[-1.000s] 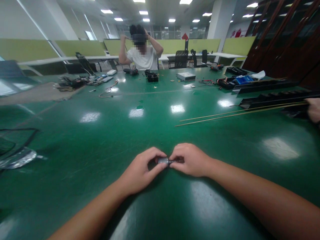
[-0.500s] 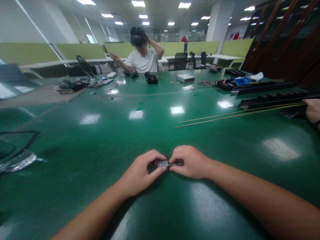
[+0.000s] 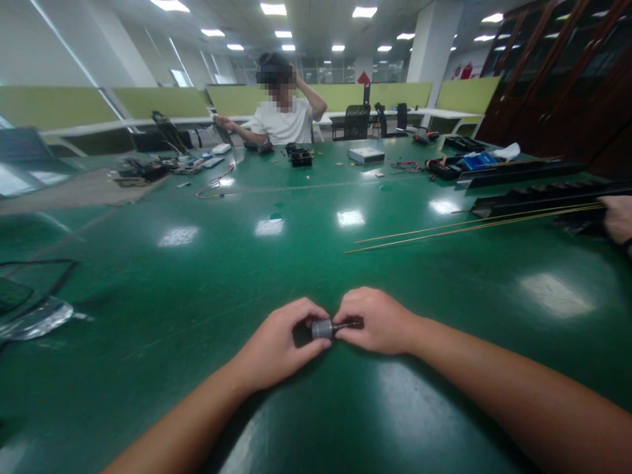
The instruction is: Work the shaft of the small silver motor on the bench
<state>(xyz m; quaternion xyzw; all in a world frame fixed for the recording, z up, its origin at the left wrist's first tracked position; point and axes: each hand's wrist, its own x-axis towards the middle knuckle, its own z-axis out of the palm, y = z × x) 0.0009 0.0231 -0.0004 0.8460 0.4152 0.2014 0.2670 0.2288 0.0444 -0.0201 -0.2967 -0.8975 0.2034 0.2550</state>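
Observation:
A small grey metal cylinder [image 3: 323,328] with a thin dark shaft sticking out to the right sits between my two hands, low over the green table [image 3: 197,263]. My left hand [image 3: 279,342] is closed, pinching the cylinder between thumb and fingers. My right hand [image 3: 378,320] is closed too, its fingertips gripping the dark shaft end. Both forearms rest on the table near its front edge.
Two long thin brass rods [image 3: 469,224] lie to the right, reaching black trays [image 3: 533,194] and another person's hand [image 3: 617,217]. A seated person [image 3: 284,108] is at the far side among tools and cables [image 3: 148,168]. A black cable and foil bag [image 3: 29,309] lie at left.
My hands have stayed in place; the cylinder has turned slightly so more of its grey body shows. The person opposite lowered one arm toward the table.

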